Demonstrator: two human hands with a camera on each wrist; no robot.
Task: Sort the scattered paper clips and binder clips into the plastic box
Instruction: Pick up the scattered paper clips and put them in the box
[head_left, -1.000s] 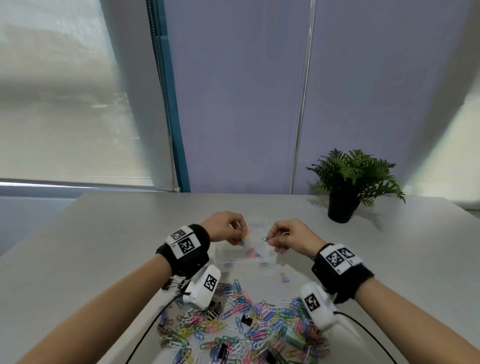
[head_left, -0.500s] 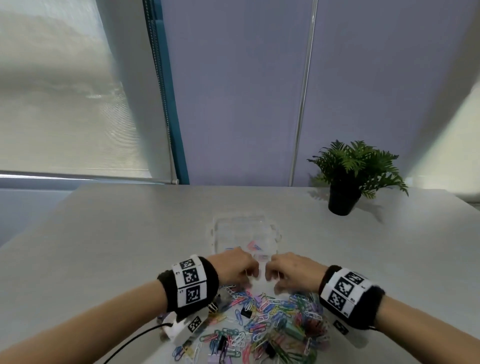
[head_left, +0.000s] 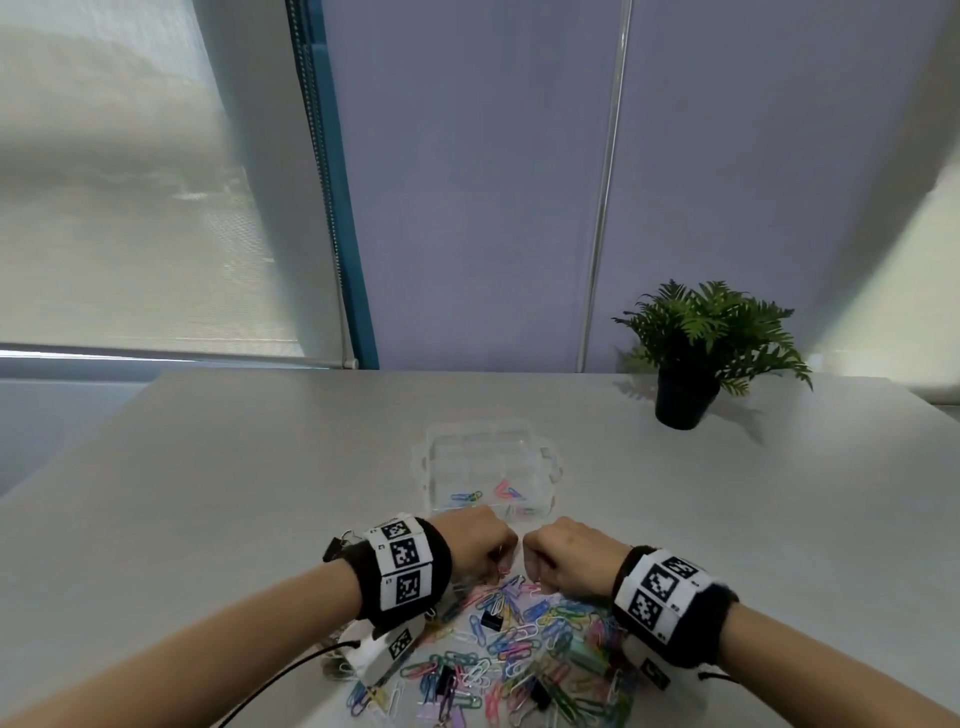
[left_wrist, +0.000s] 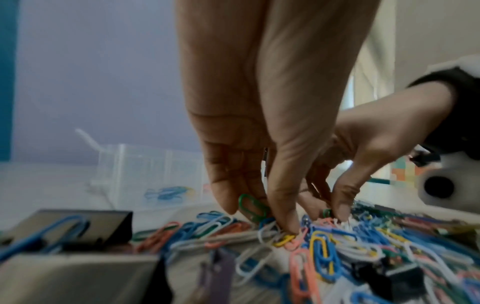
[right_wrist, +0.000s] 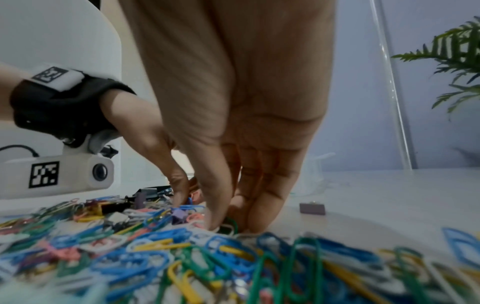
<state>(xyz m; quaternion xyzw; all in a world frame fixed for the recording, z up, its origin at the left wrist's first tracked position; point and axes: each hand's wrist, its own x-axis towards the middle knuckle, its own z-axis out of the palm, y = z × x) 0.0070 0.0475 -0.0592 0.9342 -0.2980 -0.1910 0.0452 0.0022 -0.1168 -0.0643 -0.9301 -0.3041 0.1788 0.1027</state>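
Note:
A pile of coloured paper clips (head_left: 524, 644) and binder clips lies on the grey table (head_left: 234, 493) in front of me. Just beyond it stands the clear plastic box (head_left: 545, 457), holding a few blue clips (head_left: 465, 497) and pink clips (head_left: 501, 488) in its near compartments. Both hands reach down into the far edge of the pile. My left hand (left_wrist: 257, 218) pinches a green paper clip (left_wrist: 250, 205) between thumb and fingers. My right hand (right_wrist: 233, 226) has thumb and fingers closed round another green clip (right_wrist: 232, 223) lying on the pile.
A potted fern (head_left: 696, 353) stands at the back right of the table. A black binder clip (head_left: 491, 621) lies in the pile. Apart from it, to the right, sits a small purple one (right_wrist: 311, 208). A window blind and a wall close off the far side.
Both hands came back from above the box and dropped onto the far edge of the pile, where each now pinches a clip. The clips held a second ago are gone from the fingers.

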